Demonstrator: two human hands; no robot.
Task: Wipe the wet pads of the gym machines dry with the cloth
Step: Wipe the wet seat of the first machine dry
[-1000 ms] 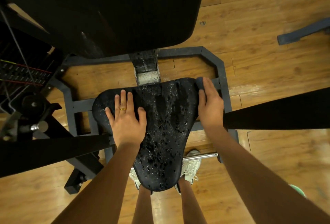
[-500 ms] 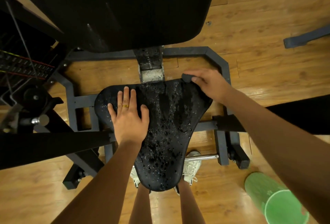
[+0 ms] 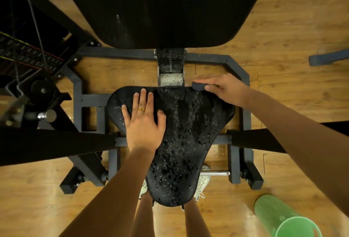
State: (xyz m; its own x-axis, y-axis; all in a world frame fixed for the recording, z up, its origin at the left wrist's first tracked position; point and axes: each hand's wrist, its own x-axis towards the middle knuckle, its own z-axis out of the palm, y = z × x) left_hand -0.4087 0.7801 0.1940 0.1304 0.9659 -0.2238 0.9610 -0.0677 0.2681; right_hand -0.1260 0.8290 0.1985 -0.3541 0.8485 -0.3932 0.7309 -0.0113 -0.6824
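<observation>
Wet seat pad is being braced at 9 o'clock by flat left hand. The cloth is being gripped in right hand at the 1 o'clock corner. Overlapping strokes toward 6 o'clock are being advised.

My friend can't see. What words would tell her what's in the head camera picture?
Seen from above, a person's left hand lies flat on a black gym seat pad beaded with water drops, while the right hand grips a small dark cloth at the pad's far right corner. A green bucket sits on the wooden floor.
</observation>
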